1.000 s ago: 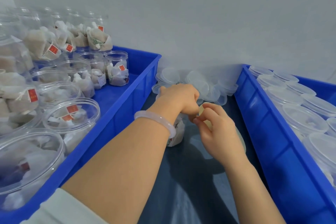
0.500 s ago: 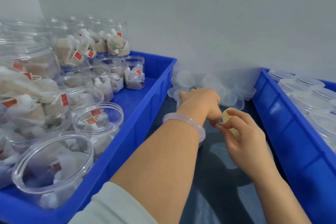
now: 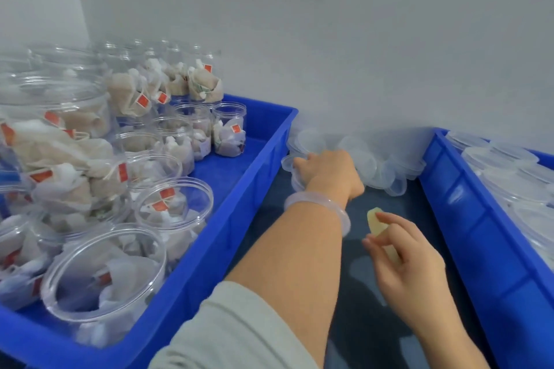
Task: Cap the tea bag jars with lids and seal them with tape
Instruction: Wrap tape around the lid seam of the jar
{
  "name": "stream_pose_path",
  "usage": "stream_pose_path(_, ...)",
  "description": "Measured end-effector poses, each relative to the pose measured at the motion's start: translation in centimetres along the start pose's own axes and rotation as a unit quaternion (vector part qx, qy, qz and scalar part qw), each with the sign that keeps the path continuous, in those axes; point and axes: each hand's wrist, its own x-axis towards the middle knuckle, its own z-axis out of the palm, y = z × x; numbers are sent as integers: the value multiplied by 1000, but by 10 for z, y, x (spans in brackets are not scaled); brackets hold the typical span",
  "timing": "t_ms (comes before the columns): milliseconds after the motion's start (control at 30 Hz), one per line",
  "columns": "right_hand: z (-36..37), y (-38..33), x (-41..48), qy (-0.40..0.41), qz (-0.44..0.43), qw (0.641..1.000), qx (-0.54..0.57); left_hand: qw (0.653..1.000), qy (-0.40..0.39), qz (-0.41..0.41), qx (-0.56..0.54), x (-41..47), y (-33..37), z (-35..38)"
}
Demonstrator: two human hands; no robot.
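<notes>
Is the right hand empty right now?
No, the right hand pinches a pale yellow strip between its thumb and fingers.

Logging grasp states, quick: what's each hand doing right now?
Left hand: on the pile of clear lids, fingers curled; grip cannot be told.
Right hand: closed, pinching a pale yellow piece.
</notes>
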Motion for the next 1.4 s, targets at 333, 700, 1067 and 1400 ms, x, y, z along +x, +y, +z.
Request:
stream_pose_path(333,63,41,35,-157,70,972,-159,999,-11,34,-36,-3,-7,-4)
stream_pose_path(700,53,38,42,33,196,963,180,819,153,1,-553,-30,-54,21)
stream_pose_path(1067,69,-16,16,91,122,926,346,757,251,-66,-599,-21,-39,45)
stream_pose_path(1400,81,-14,54,77,158,946,272,782,260,-46,-564,-21,-41,47)
